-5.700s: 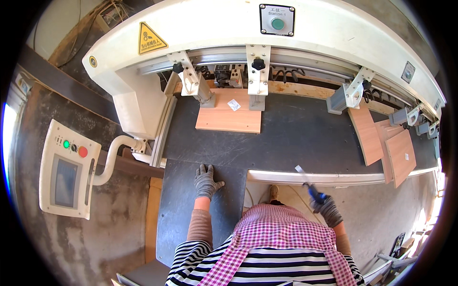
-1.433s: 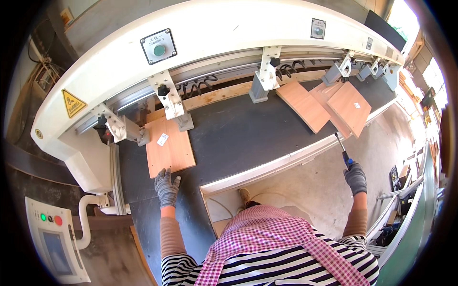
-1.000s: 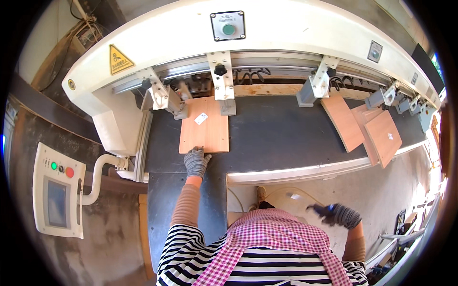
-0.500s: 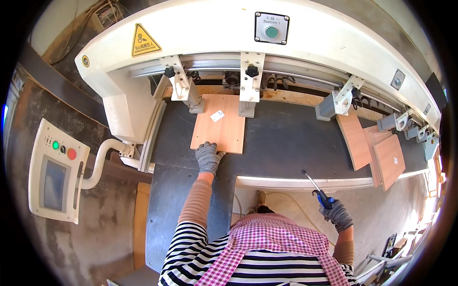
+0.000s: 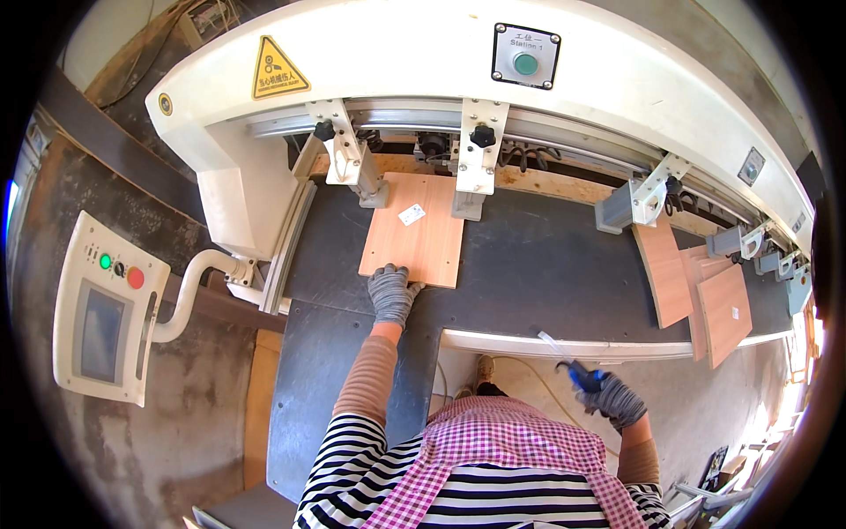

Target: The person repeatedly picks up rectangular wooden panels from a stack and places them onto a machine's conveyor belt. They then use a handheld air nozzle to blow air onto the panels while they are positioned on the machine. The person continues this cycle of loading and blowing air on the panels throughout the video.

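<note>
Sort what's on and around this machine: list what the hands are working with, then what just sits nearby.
In hand:
- left hand pressing the wooden panel near its front edge
- right hand gripping the blue air gun

Lying about:
- stacked panels at right
- control box
- green button plate

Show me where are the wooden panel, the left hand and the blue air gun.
wooden panel (image 5: 414,231): head view, middle of its face.
left hand (image 5: 392,294): head view, back of the glove.
blue air gun (image 5: 583,379): head view, its body.
</note>
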